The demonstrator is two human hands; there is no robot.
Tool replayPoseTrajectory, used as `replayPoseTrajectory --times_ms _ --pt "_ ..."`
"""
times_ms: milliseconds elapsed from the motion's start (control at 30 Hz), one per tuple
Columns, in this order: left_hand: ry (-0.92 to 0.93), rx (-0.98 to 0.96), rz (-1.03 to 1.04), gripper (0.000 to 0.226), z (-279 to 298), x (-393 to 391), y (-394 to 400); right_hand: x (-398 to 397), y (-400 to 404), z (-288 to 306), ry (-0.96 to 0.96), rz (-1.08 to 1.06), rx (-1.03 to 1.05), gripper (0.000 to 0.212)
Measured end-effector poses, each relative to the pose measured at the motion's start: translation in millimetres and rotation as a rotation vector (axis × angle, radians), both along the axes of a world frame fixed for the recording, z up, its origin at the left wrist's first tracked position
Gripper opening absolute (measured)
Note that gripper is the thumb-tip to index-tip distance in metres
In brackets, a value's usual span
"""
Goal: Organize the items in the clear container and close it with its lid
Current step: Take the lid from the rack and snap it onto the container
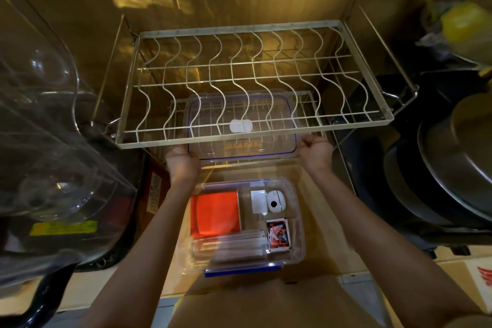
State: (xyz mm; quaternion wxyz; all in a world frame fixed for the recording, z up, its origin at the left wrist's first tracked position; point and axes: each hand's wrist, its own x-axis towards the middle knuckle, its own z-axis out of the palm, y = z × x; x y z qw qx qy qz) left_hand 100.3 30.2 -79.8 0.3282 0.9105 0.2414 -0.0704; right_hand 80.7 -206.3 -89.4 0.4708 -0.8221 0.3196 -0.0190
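Note:
The clear container (300,224) sits open on the counter in front of me, a blue clip on its near edge. Inside lie an orange-red packet (215,212), a white block (257,201), a round white device (276,201), a small red-and-white sachet (277,234) and several clear tubes (234,246). Beyond it, under the wire dish rack, is the clear lid (239,125) with a blue seal and a white tab. My left hand (181,161) grips its left edge and my right hand (315,152) grips its right edge.
A white wire dish rack (253,82) spans the space above the lid. Clear glass or plastic ware (48,141) crowds the left. Dark pans and lids (439,173) are stacked on the right, with a yellow object (463,21) above them.

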Motion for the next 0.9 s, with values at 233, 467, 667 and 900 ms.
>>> replayPoseTrajectory --times_ms 233,467,667,900 --pt "-0.258 0.010 -0.029 0.048 -2 -34 6 -29 0 9 -0.036 0.008 -0.035 0.022" --pt "-0.291 -0.051 0.055 0.030 -23 -94 15 -90 3 -11 -0.066 0.123 -0.187 0.017" --pt "-0.389 -0.041 0.045 0.019 -21 -134 22 -126 0 -8 -0.128 0.159 -0.226 0.016" --pt "-0.268 -0.735 0.307 0.028 3 -158 31 -146 -8 -3 -0.253 0.157 -0.187 0.019"
